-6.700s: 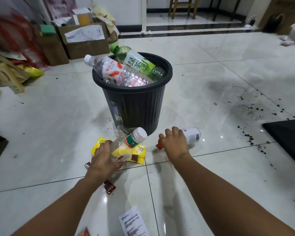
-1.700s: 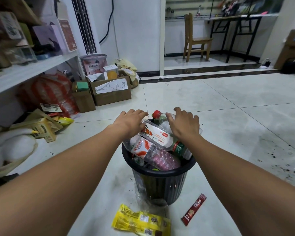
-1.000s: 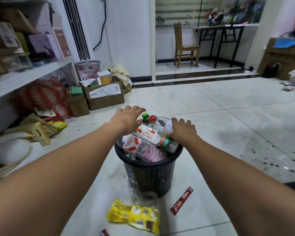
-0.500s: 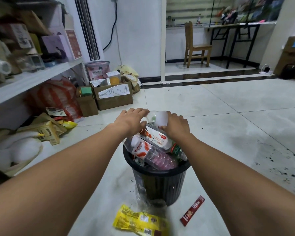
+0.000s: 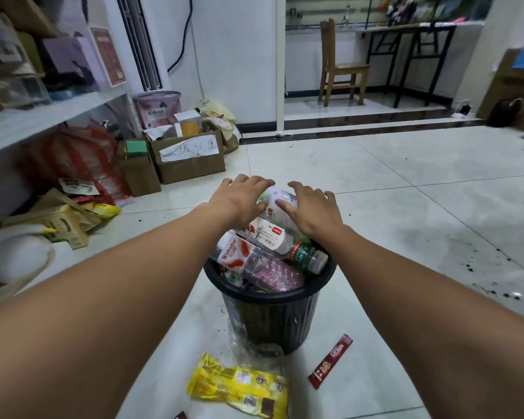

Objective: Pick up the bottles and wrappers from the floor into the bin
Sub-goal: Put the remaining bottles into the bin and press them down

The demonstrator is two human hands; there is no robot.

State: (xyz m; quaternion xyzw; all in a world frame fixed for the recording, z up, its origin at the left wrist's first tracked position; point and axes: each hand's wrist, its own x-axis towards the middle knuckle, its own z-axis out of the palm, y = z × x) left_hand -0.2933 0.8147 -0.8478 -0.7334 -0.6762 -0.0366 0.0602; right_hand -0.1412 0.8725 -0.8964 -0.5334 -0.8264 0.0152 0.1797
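In the head view, both hands rest on top of an overfilled black bin (image 5: 273, 309) that stands at the centre of the tiled floor (image 5: 406, 213). The left hand (image 5: 239, 196) and the right hand (image 5: 310, 207) lie flat with fingers spread, palms down on the topmost bottle (image 5: 277, 207), one on each side; neither is clenched, and they look to be pressing or steadying the bottle rather than gripping it. That bottle's long axis runs roughly from 11 o'clock down to 5 o'clock across the heap, so the hands flank it crosswise. Beneath it lie a red-and-white labelled bottle (image 5: 239, 257) and a green-labelled bottle (image 5: 307, 257), both sticking out past the rim. What remains is on the floor at 6 o'clock from the bin: a yellow wrapper (image 5: 239, 387) at about 7 o'clock, nearer the left hand, and a red sachet (image 5: 330, 361) at about 5 o'clock, nearer the right, its long axis pointing toward 1 o'clock.
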